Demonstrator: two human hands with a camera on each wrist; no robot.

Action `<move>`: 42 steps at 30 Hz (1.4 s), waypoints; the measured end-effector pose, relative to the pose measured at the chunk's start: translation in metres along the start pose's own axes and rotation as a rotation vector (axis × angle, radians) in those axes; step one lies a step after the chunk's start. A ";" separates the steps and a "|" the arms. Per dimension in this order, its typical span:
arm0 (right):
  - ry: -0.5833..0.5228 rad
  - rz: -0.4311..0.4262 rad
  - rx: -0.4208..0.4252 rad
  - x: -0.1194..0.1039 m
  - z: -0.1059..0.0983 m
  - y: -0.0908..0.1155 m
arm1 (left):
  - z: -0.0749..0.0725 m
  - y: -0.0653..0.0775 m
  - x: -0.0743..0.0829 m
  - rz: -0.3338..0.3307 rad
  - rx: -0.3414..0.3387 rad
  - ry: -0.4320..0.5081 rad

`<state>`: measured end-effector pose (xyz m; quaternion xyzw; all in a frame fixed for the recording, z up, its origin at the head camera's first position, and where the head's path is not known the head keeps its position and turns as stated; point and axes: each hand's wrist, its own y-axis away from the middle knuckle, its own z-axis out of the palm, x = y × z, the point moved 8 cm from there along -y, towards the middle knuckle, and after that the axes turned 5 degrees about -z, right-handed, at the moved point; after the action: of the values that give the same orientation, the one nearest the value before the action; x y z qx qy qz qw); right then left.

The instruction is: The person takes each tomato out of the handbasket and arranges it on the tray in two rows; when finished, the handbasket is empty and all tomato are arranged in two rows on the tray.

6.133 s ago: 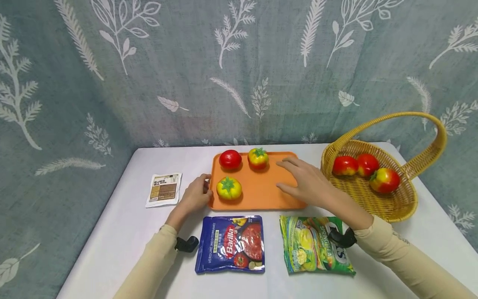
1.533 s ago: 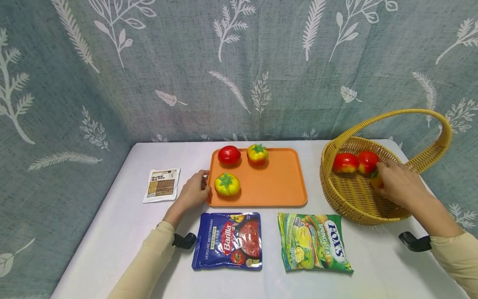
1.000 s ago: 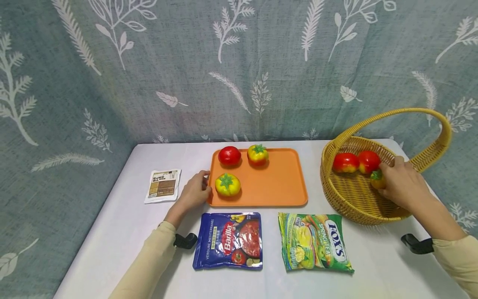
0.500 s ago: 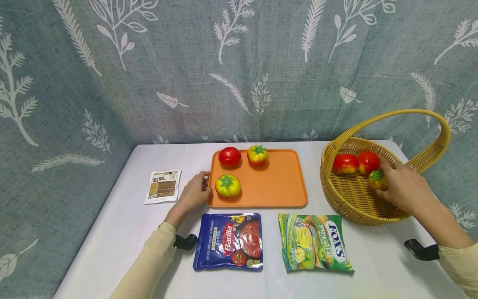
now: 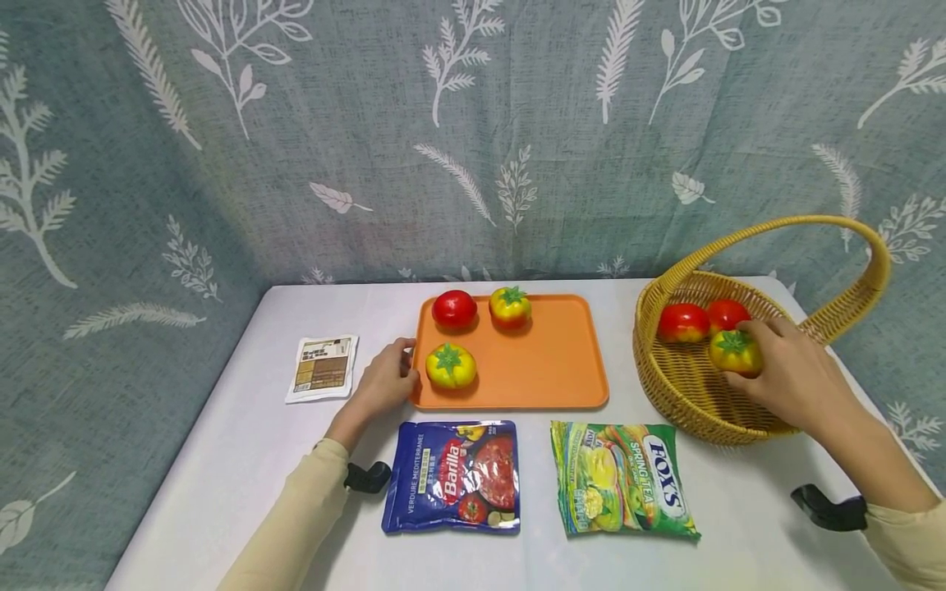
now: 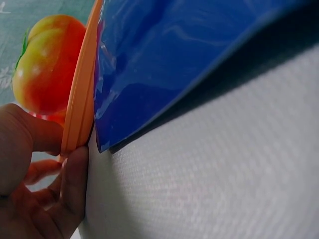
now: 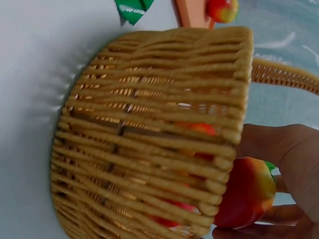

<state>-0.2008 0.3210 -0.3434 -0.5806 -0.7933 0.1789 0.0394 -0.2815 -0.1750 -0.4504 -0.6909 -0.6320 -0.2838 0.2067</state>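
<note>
In the head view, my right hand [image 5: 794, 369] reaches into the wicker basket [image 5: 668, 398] and grips a yellow-and-red toy tomato [image 5: 736, 353], green leaves up. The right wrist view has thumb and fingers around this tomato [image 7: 249, 191] at the basket's rim. Behind it lie two redder tomatoes [image 5: 683, 322]. My left hand [image 5: 384, 379] pinches the left edge of the orange tray [image 5: 547, 361], its thumb over the rim in the left wrist view. On the tray sit a red tomato [image 5: 454, 310], a yellow-red one [image 5: 510, 308] and a yellow one [image 5: 451, 366].
A blue Barilla pouch [image 5: 452, 476] and a green Fox's candy bag [image 5: 624, 480] lie in front of the tray. Left of the left hand is a small white-and-brown packet [image 5: 323, 369]. The basket's tall handle [image 5: 783, 222] arches over it. A patterned cloth [image 5: 473, 148] hangs behind the table.
My right hand has gone from above the tray into the basket and taken hold of the tomato there. Over the last half second it has drawn it leftward. The left hand stays put.
</note>
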 end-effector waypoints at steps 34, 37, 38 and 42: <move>-0.059 -0.090 0.171 -0.040 -0.026 0.009 | 0.000 0.000 0.001 -0.006 -0.009 0.007; -0.063 -0.111 0.186 -0.046 -0.028 0.009 | 0.000 0.000 0.001 -0.003 -0.010 0.004; -0.064 -0.119 0.191 -0.048 -0.029 0.008 | 0.000 0.000 0.001 -0.003 -0.010 0.004; -0.064 -0.150 0.208 -0.054 -0.030 0.007 | 0.000 0.000 0.001 -0.009 -0.007 0.005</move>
<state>-0.1692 0.2790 -0.3096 -0.5062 -0.8126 0.2753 0.0872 -0.2814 -0.1742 -0.4502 -0.6880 -0.6336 -0.2886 0.2047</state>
